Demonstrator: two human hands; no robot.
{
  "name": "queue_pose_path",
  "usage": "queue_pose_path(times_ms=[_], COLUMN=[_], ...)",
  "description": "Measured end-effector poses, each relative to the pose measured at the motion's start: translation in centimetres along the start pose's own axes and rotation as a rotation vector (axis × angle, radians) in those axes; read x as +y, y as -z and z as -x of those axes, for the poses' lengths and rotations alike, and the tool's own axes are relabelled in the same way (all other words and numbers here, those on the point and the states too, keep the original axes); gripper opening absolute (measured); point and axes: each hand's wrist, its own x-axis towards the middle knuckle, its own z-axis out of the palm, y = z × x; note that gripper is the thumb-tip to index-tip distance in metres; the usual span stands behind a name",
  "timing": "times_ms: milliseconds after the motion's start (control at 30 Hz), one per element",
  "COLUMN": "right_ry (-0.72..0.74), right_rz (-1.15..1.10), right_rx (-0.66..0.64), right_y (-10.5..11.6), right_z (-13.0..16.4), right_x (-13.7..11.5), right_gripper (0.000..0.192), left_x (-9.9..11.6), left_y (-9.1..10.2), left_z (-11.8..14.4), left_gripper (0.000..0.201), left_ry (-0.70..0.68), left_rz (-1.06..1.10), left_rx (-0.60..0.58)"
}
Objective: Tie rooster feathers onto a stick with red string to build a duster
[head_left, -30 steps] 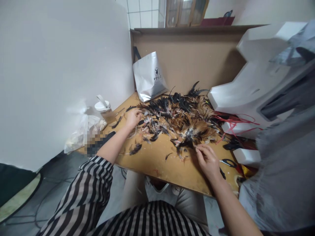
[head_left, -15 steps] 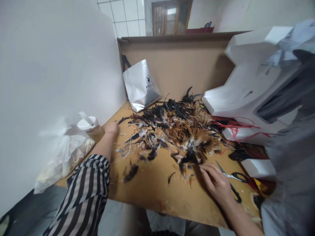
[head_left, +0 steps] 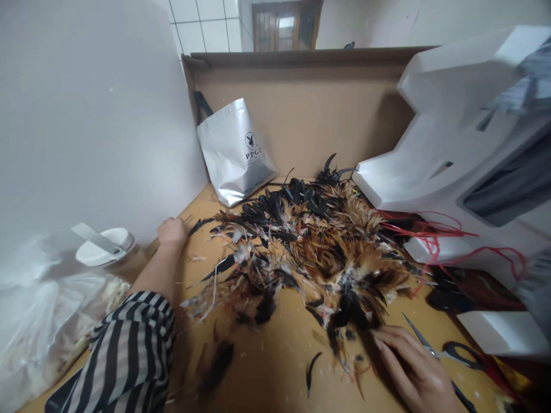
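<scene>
A wide pile of brown and black feathers (head_left: pixel 322 241) lies on the brown tabletop (head_left: pixel 275 367). My right hand (head_left: pixel 415 364) is at its near right edge. Thumb and fingers there are pinched together at the end of a dark feather (head_left: pixel 353 312). My left hand (head_left: pixel 172 230), at the far left of the tabletop, is curled closed. Its fingertips are turned away, so what they hold, if anything, is hidden. A thin black feather (head_left: pixel 200 225) lies just right of it. Black-handled scissors (head_left: pixel 433 351) rest open beside my right hand.
A silver bag (head_left: pixel 236 152) leans at the back left. A lidded container (head_left: pixel 105 248) and a clear plastic bag (head_left: pixel 64 321) stand left of my forearm. White foam packaging (head_left: pixel 443 137) and red string (head_left: pixel 434 235) are on the right. A cardboard wall (head_left: pixel 310 115) closes the back.
The view has moved closer and tilted down. My left hand has shifted slightly left, away from the thin black feather. My right hand stays at the pile's near edge.
</scene>
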Motion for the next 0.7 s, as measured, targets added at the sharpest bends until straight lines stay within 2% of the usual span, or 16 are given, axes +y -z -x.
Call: queue_pose_path(times_ms=[100, 167, 300, 400, 467, 533, 633, 700], right_ry=[0.009, 0.009, 0.008, 0.003, -0.003, -0.006, -0.023, -0.036], right_rz=[0.023, 0.033, 0.017, -0.012, -0.029, -0.043, -0.074, -0.108], right_rx=[-0.005, -0.011, -0.038, -0.061, -0.063, -0.059, -0.067, -0.059], right_y=[0.0, -0.1, -0.3, -0.3, -0.2, -0.1, 0.0, 0.2], right_z=[-0.1, -0.1, 0.0, 0.0, 0.0, 0.0, 0.1, 0.1], right_x=[-0.2, -0.2, -0.2, -0.3, -0.4, -0.6, -0.8, -0.9], right_gripper=[0.019, 0.019, 0.018, 0.018, 0.017, 0.018, 0.020, 0.021], left_x=[2.3, 4.4, 9.2, 12.3, 14.0, 15.1, 15.7, 15.5], left_y=[1.4, 3.0, 7.1, 10.4, 12.4, 14.1, 15.4, 15.2], left_z=[-0.8, -1.4, -2.1, -1.5, 0.0, 2.6, 8.4, 12.9], left_gripper=[0.029, 0.031, 0.029, 0.031, 0.032, 0.033, 0.032, 0.031], left_ry=[-0.014, -0.011, -0.101, -0.133, -0.245, -0.405, -0.658, -0.826], left_rz=[-0.004, 0.027, 0.070, 0.147, 0.226, 0.299, 0.410, 0.479], left_rx=[0.104, 0.119, 0.231, 0.364, 0.476, 0.563, 0.663, 0.713])
